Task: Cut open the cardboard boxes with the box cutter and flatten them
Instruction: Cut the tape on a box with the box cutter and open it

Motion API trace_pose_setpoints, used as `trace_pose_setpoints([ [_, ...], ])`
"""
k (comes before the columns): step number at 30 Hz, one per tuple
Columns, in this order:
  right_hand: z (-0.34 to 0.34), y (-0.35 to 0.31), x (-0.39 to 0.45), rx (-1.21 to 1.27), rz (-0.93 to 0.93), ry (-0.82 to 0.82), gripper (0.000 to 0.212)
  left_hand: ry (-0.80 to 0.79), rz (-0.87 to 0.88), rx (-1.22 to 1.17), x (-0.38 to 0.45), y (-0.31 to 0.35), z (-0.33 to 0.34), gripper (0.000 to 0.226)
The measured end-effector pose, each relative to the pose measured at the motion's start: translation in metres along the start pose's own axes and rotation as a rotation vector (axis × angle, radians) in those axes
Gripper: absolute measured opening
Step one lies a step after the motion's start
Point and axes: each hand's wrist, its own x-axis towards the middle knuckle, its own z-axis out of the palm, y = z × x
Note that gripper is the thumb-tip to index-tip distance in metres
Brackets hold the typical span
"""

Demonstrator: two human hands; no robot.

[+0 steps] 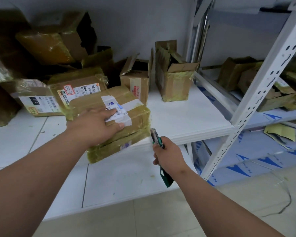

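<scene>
On the front edge of the white shelf [186, 117] sits the taped box [113, 120], sealed all over in yellowish tape with a white shipping label across its top, and its near corner hangs a bit past the shelf edge. The left hand [96, 124] lies flat on top of it, fingers spread out straight over the label, so it's pressing down rather than gripping. The right hand [167, 155] is wrapped around the green box cutter [158, 152], tip pointing up and sitting just beside the box's right front corner; can't tell if the blade is actually touching the tape, it's blurry there. Behind the taped box there's a pile of other parcels [75, 84] with labels, still sealed as far as I can see, and further back two opened boxes [173, 74] standing upright with their flaps up, well apart from the hands. Off to the right is a white metal rack [256, 93] with slotted uprights, more flattened-looking cardboard [277, 96] stacked on its shelf, and blue-and-white printed sheets [256, 159] down low.
</scene>
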Motion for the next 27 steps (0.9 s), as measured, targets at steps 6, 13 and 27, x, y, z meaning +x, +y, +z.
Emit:
trace_pose_setpoints([
  [6, -0.012, -0.015, -0.003, 0.325, 0.102, -0.037, 0.013, -0.017, -0.032, 0.026, 0.011, 0.022, -0.001, 0.09],
  [13, -0.015, -0.03, 0.007, 0.424, 0.113, -0.018, 0.016, -0.137, 0.003, -0.183, -0.002, -0.003, -0.025, 0.078],
  [27, 0.016, -0.048, 0.008, 0.592, 0.126, 0.08, 0.008, -0.077, 0.086, -0.074, -0.009, -0.006, -0.016, 0.07],
])
